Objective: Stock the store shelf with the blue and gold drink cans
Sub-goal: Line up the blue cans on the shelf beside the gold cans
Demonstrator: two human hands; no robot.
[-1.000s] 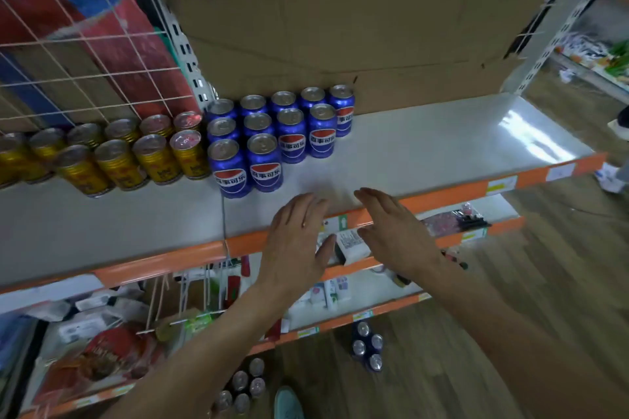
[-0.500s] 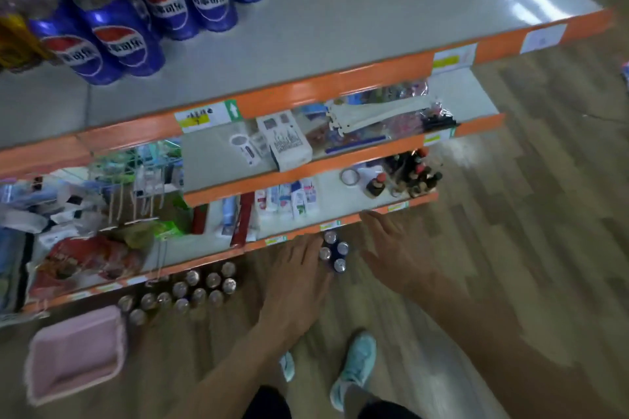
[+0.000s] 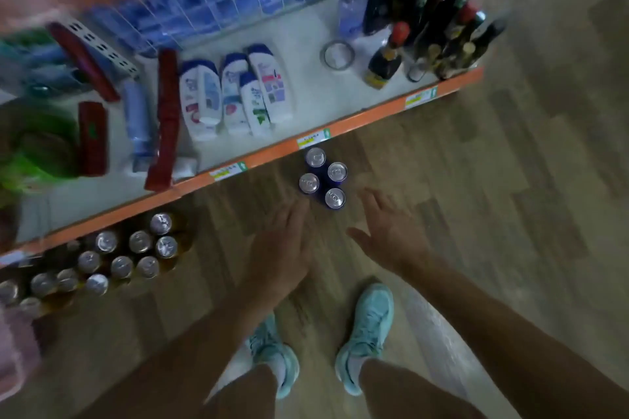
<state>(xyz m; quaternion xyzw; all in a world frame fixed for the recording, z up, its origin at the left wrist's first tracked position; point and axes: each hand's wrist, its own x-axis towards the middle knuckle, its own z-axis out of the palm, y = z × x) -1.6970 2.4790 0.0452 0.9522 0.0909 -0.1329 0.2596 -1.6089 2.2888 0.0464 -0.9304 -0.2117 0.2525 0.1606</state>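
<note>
Several blue cans [image 3: 323, 178] stand in a tight cluster on the wooden floor just in front of the bottom shelf's orange edge [image 3: 272, 153]. To the left, several gold cans [image 3: 129, 252] stand on the floor in a larger group. My left hand [image 3: 284, 245] hovers just left of and below the blue cans, fingers straight, holding nothing. My right hand [image 3: 388, 231] hovers just right of them, fingers spread and empty. Neither hand touches a can.
The bottom shelf holds white shampoo bottles [image 3: 235, 92], red and blue tubes [image 3: 166, 116], a tape roll [image 3: 337, 54] and dark bottles [image 3: 425, 17]. A pink basket [image 3: 13, 350] sits at the far left. My two teal shoes [image 3: 367, 333] stand below the hands.
The view has tilted down from the upper shelf to the floor. Both hands have dropped from the shelf edge to either side of the blue cans on the floor.
</note>
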